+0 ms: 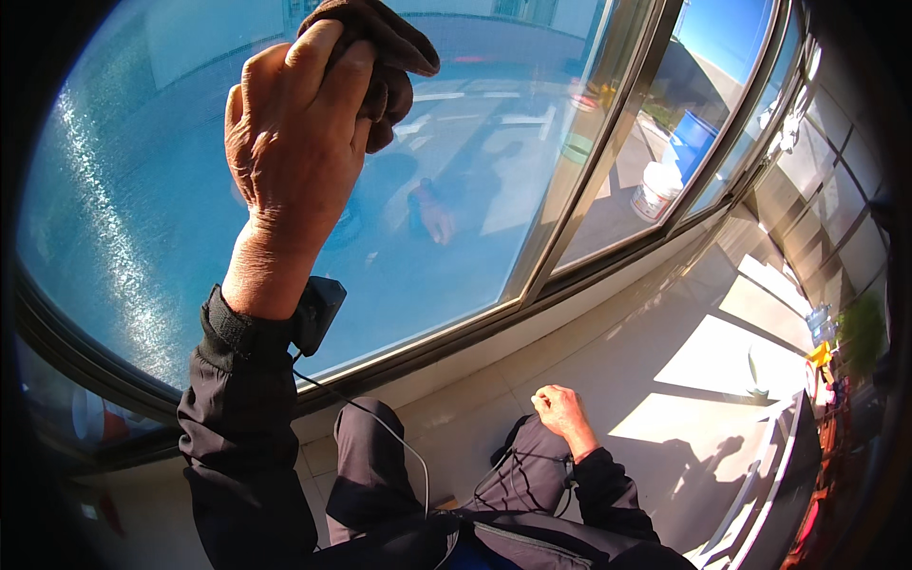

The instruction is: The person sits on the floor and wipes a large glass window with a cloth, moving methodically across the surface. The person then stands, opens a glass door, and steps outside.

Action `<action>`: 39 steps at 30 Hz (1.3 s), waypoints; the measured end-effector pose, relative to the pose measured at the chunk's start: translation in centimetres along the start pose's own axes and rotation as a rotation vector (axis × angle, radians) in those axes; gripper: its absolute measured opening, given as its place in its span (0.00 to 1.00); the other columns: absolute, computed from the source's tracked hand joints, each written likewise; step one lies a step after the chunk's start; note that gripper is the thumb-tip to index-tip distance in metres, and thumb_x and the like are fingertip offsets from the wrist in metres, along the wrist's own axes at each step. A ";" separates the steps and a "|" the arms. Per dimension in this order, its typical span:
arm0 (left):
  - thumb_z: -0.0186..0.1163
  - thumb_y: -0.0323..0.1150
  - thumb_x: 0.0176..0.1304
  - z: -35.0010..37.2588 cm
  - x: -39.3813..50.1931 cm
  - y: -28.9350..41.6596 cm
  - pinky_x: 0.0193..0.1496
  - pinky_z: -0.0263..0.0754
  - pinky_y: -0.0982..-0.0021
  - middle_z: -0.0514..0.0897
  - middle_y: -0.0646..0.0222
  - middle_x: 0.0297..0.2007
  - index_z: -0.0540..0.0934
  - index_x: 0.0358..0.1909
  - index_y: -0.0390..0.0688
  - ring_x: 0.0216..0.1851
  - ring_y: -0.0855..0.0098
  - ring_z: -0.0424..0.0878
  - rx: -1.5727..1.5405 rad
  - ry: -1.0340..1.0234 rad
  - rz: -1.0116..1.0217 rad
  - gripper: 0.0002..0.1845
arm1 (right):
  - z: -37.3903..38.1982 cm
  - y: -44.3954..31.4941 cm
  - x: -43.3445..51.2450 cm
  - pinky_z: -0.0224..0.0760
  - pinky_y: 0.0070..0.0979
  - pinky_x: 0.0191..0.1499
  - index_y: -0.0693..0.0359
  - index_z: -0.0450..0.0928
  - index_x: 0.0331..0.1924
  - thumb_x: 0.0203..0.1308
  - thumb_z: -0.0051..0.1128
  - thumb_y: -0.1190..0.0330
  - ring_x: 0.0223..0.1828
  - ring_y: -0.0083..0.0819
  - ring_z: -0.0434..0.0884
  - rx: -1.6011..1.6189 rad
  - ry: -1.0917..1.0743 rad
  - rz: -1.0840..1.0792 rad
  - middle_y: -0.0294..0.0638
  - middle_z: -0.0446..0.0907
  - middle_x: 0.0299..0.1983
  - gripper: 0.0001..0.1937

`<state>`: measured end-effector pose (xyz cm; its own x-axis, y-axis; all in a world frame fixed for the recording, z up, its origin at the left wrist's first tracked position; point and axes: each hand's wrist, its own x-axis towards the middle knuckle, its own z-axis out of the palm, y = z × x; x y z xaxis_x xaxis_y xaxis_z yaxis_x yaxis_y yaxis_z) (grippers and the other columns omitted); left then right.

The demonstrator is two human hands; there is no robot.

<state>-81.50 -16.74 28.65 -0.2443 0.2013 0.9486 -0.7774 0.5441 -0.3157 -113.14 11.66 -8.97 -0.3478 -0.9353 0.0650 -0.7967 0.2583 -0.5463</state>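
Observation:
My left hand [299, 128] is raised at the upper left, its fingers closed around a bunched dark brown cloth [388, 64]. Behind the hand and cloth stands a large window pane [456, 263] with a bluish look, sunlit streaks at its left and faint reflections. Whether the cloth touches the glass cannot be told for sure. Low over my right knee is my right hand [563, 413], fingers curled in, with nothing visible in it. A small black box with a cable sits at my left wrist.
The metal window frame [531, 303] runs along the pane's lower edge. Through the glass at right show a white bucket [654, 192] and a blue barrel [691, 146]. Tiled floor [499, 377] lies below. A dark-edged piece of furniture [791, 463] stands at lower right; a cable loops across my lap.

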 end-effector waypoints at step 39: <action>0.66 0.37 0.61 8.7 -16.1 18.4 0.51 0.69 0.72 0.79 0.79 0.47 0.87 0.44 0.55 0.56 0.74 0.74 -0.369 -0.677 0.571 0.10 | -1.3 2.2 -2.1 0.82 0.44 0.44 0.60 0.85 0.38 0.65 0.65 0.61 0.40 0.52 0.88 -0.067 0.066 0.069 0.48 0.88 0.38 0.10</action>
<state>-96.92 -17.11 7.77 -0.9028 0.0649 0.4252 -0.2340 0.7554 -0.6121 -114.80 14.55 -9.21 -0.4329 -0.8974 0.0852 -0.8004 0.3391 -0.4944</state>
